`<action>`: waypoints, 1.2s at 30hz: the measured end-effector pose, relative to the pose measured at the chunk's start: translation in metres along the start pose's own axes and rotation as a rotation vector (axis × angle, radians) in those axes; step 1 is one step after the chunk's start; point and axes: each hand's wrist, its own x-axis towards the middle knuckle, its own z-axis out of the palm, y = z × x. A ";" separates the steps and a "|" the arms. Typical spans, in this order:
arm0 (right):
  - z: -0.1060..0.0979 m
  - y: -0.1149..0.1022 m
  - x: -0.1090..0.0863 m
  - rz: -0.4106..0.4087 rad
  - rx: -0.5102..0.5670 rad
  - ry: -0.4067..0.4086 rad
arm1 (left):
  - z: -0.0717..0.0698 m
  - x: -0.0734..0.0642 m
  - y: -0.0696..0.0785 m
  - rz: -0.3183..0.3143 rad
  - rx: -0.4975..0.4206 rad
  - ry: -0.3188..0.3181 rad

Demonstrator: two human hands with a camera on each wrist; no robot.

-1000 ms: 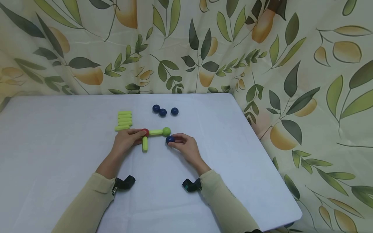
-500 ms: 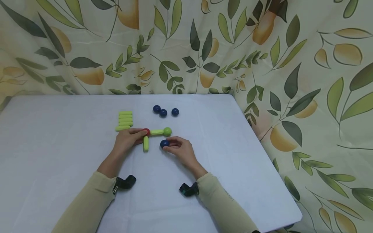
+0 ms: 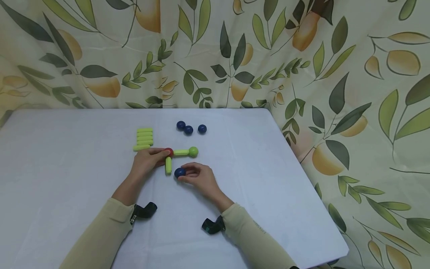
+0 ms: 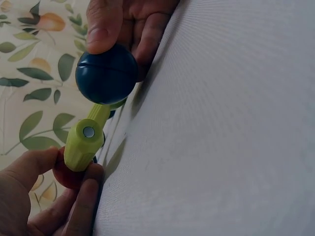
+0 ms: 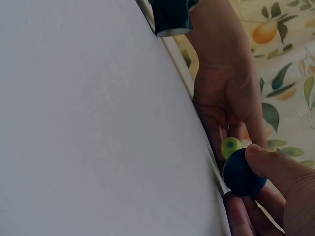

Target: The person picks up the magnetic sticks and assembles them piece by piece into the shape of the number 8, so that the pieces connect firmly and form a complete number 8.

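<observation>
My left hand (image 3: 146, 161) pinches a red ball (image 3: 169, 152) between thumb and fingers. Two light green rods join that ball: one rod (image 3: 181, 152) points right to a green ball (image 3: 193, 151), the other rod (image 3: 168, 166) points toward me. In the left wrist view this nearer rod (image 4: 83, 142) shows a round silver spot on its end. A dark blue ball (image 3: 179, 172) is pinched in my right hand (image 3: 199, 179), just right of the nearer rod's end. Seen from the right wrist, the blue ball (image 5: 243, 173) sits between thumb and fingers, partly covering the green rod (image 5: 230, 145).
Behind the left hand lie several light green rods (image 3: 145, 137) side by side. Three more blue balls (image 3: 188, 130) rest farther back on the white table (image 3: 262, 168). A leaf-and-fruit patterned cloth (image 3: 235, 56) hangs behind the table and along its right side.
My right hand has carried the blue ball left and toward me, from beside the green ball to near the free end of the nearer rod. The left hand keeps its place on the red ball.
</observation>
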 end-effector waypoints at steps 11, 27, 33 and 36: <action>0.011 -0.004 -0.002 -0.018 0.007 -0.027 | 0.000 -0.001 -0.001 0.019 -0.019 -0.010; 0.016 -0.009 -0.001 -0.029 -0.021 -0.041 | 0.000 0.000 -0.001 0.019 -0.014 -0.009; 0.016 -0.008 -0.002 -0.033 -0.026 -0.041 | 0.001 -0.002 -0.001 0.028 -0.018 -0.008; 0.016 -0.007 -0.001 -0.030 -0.029 -0.041 | 0.001 -0.002 -0.002 0.035 -0.020 -0.016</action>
